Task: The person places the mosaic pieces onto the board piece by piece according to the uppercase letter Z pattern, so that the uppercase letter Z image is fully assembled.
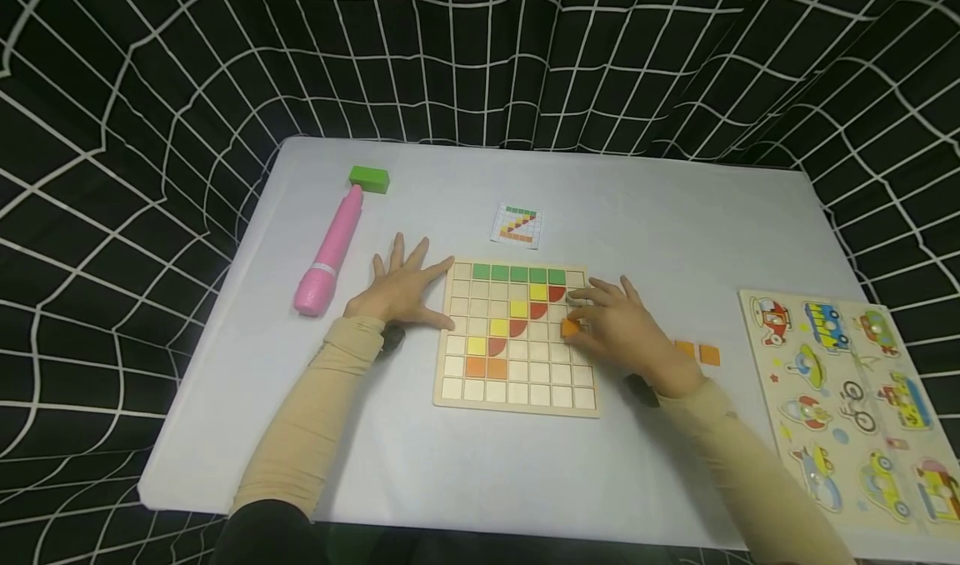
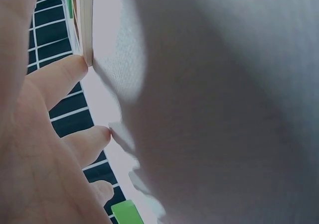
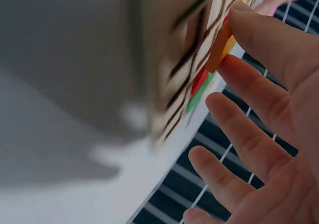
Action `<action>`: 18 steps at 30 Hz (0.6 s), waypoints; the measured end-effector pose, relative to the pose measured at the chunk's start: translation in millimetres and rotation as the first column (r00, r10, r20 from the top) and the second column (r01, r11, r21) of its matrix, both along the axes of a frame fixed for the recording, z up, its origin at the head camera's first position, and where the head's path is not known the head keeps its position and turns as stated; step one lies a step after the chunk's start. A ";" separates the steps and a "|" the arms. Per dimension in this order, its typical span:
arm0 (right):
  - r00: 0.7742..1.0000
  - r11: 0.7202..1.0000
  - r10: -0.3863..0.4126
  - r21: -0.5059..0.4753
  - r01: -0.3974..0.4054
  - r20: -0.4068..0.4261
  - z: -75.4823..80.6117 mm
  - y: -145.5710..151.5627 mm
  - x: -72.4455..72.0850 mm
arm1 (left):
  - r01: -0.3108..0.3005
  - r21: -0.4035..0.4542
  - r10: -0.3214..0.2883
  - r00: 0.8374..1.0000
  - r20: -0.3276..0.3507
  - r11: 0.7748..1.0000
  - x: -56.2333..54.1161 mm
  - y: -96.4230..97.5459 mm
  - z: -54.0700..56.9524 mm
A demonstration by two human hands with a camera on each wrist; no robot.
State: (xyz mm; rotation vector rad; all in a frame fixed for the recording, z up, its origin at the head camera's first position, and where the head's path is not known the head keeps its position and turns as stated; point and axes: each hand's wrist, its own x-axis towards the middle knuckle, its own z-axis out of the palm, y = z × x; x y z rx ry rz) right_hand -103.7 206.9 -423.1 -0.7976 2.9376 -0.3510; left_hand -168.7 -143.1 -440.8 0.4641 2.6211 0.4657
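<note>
A wooden grid board (image 1: 517, 407) lies mid-table, with green squares (image 1: 519, 274) along its top row, yellow squares and red quarter-rounds in a diagonal, and two orange squares (image 1: 486, 368) low on the left. My right hand (image 1: 618, 325) pinches an orange square tile (image 3: 219, 47) between thumb and index finger above the board's right side; its other fingers are spread. My left hand (image 1: 397, 292) has its fingers spread, thumb and index finger at the board's left edge. In the left wrist view a fingertip (image 2: 79, 62) meets the board's corner.
A small pattern card (image 1: 517, 225) lies beyond the board. Two loose orange squares (image 1: 708, 355) sit right of the right hand. A picture puzzle board (image 1: 825, 382) occupies the right side. A pink stick-shaped object (image 1: 330, 252) and a green block (image 1: 370, 179) lie at left.
</note>
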 end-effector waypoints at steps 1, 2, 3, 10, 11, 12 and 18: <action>1.000 1.000 0.018 -0.006 -0.018 0.001 -1.0 -4.8 0.4 | 0.000 0.000 0.000 1.000 -0.001 1.000 -0.3 -0.2 -0.3; 0.999 0.999 0.035 -0.014 -0.035 0.001 -1.6 -9.7 0.9 | 0.000 -0.002 0.000 1.000 -0.001 1.000 -0.4 -0.2 -0.5; 0.998 0.998 0.055 -0.024 -0.055 0.001 -1.9 -14.4 1.4 | -0.001 -0.002 0.001 1.000 -0.002 1.000 -0.6 -0.2 -0.5; 0.979 0.980 0.189 -0.057 -0.193 -0.076 -3.2 -42.8 11.1 | -0.003 0.009 0.003 1.000 -0.006 1.000 -0.3 -0.6 0.5; 0.975 0.977 0.203 -0.053 -0.208 -0.089 -3.4 -46.1 12.7 | -0.004 0.010 0.004 1.000 -0.004 1.000 -0.3 -0.7 0.5; 0.972 0.974 0.215 -0.046 -0.220 -0.099 -3.9 -49.0 14.3 | -0.005 0.011 0.005 1.000 -0.002 1.000 -0.2 -0.7 0.3; 0.966 0.969 0.244 -0.026 -0.247 -0.084 -6.9 -60.3 22.5 | -0.006 0.016 0.006 1.000 0.003 1.000 -0.2 -0.6 -0.5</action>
